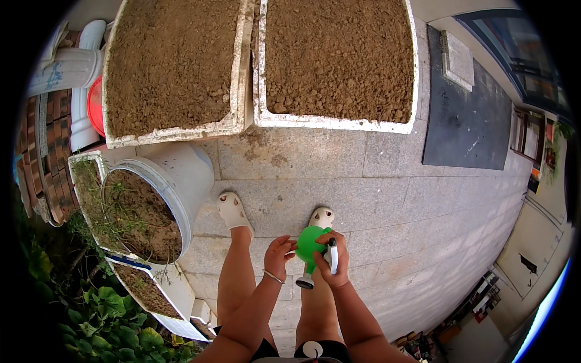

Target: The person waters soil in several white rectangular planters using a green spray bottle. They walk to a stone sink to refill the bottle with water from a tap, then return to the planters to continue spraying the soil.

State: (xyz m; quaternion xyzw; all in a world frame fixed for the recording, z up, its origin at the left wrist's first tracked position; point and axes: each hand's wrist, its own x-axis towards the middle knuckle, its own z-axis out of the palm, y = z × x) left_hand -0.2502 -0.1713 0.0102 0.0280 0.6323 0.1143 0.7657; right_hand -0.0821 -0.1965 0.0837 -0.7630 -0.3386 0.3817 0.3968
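Low in front of my legs, a small green watering can point(310, 242) with a rounded body hangs between my hands. Its short spout ends in a round rose point(304, 282), dark-faced with a pale rim, which points back toward me. My right hand point(336, 261) is closed round the can's right side, at a white-and-black part point(331, 256) that looks like a handle or trigger. From the other side my left hand point(279, 256), with a bracelet at its wrist, curls its fingers and rests the tips against the green body. My right palm hides part of the can.
Two large white foam boxes point(339, 124) of brown soil stand ahead. At the left a tilted white bucket point(192, 187) holds soil and thin plants, with smaller planters point(145, 287) beside it. A dark board point(469, 121) lies at the right on the stone paving point(387, 206).
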